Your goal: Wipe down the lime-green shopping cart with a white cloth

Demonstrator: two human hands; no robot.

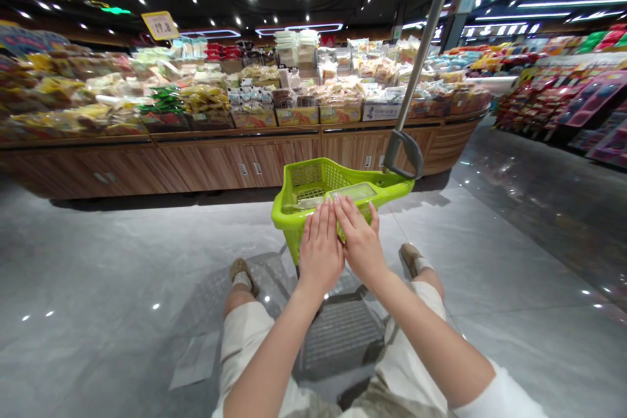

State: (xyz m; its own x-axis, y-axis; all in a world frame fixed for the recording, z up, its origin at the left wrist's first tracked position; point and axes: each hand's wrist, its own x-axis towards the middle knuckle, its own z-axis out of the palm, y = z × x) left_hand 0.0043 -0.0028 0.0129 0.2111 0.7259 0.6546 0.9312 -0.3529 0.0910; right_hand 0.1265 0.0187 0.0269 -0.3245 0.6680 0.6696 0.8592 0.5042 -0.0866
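A bright green shopping cart (280, 217) stands just in front of me, with a slatted basket. Across its near rim lies a clear panel (350, 194). My left hand (322, 251) lies palm down on this rim, fingers stretched forward and close together. Right beside it, touching it, my right hand (361, 241) rests on the same edge, its fingers straight and its thumb apart. Neither hand is wrapped round anything that I can see. The palms and the rim under them are hidden.
A grey metal pole (426, 39) rises at the cart's right, by a dark grey loop handle (409, 153). Beyond runs a wooden display counter (289, 150) heaped with packaged snacks. My legs straddle the cart on the shiny grey floor (122, 294). More shelves (539, 95) stand at right.
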